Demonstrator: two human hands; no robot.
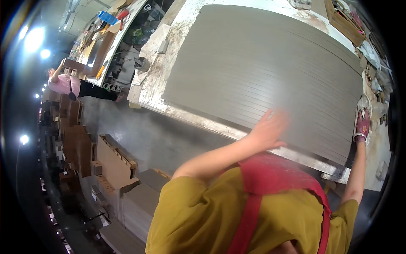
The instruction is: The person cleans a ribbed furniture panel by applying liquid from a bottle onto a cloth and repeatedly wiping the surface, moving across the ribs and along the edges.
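Observation:
A wide layer of grey-brown strips or panels (253,63) lies side by side on a white, stained worktable (169,55). Over its near edge is my left hand (270,129), bare and smeared by motion, its thumb and fingers apart with nothing seen in them. Whether it touches the strips I cannot tell. At the right end of the layer, my right hand (363,125) wears a dark pink patterned glove. Its fingers are closed at a whitish crumpled rag (363,103), partly hidden by the hand.
A wooden box (344,21) of odds and ends sits at the far right corner, with clutter along the right edge. Across the aisle, a person in pink (63,84) handles a brown panel at another bench. Stacked boards and cartons (114,161) stand on the left.

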